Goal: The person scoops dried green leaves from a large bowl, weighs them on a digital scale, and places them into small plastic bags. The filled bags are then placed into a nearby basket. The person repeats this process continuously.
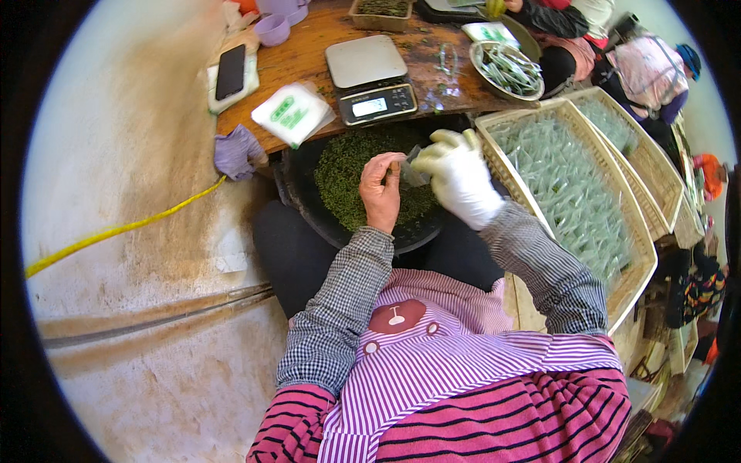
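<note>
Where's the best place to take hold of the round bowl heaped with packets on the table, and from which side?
Grip the bowl by its exposed rim, probably best from the near left. The packets heap up in its middle, so the rim offers the firmer hold, while an olive-green dish crowds its far right side.

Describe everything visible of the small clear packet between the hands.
The small, translucent grey-looking plastic packet slants above the round black basin of small green plant bits. The bare left hand pinches its left end; the white-gloved right hand is at its other side, contact unclear. Contents and opening are too blurred to tell.
</note>
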{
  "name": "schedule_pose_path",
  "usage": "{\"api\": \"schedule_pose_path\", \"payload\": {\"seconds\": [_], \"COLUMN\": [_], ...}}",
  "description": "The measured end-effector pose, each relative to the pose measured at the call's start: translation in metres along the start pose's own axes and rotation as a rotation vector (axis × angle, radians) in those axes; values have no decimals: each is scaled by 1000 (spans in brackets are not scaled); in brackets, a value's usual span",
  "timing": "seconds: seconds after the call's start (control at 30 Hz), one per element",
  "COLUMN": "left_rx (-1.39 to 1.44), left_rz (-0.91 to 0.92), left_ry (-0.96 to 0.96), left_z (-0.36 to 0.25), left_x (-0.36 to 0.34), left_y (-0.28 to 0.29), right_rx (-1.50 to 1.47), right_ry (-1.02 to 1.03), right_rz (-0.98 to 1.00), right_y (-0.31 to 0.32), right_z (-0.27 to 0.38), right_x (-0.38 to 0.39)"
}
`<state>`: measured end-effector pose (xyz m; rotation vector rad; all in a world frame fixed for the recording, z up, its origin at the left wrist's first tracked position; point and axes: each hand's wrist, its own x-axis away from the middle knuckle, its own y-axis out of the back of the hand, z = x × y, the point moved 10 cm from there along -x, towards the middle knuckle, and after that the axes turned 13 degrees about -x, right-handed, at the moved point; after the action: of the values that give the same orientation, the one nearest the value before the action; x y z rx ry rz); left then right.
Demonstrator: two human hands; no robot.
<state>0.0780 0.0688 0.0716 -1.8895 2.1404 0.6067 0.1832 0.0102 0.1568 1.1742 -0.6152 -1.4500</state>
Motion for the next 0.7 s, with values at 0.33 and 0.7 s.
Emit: {"api": "schedule_pose_path", "payload": {"seconds": [0.33, 0.7], "left_rx": [329, 460], "left_rz": [298, 520], "left_ry": [346, 231], "left_z": [-12, -102], "left_x": [38, 44], "left_y": [-65, -145], "right_rx": [-99, -170], "right_ry": [-370, -452], "right_rz": [119, -20], "right_y": [-51, 30], "right_z": [-30, -66], "right_x": [57, 116]}}
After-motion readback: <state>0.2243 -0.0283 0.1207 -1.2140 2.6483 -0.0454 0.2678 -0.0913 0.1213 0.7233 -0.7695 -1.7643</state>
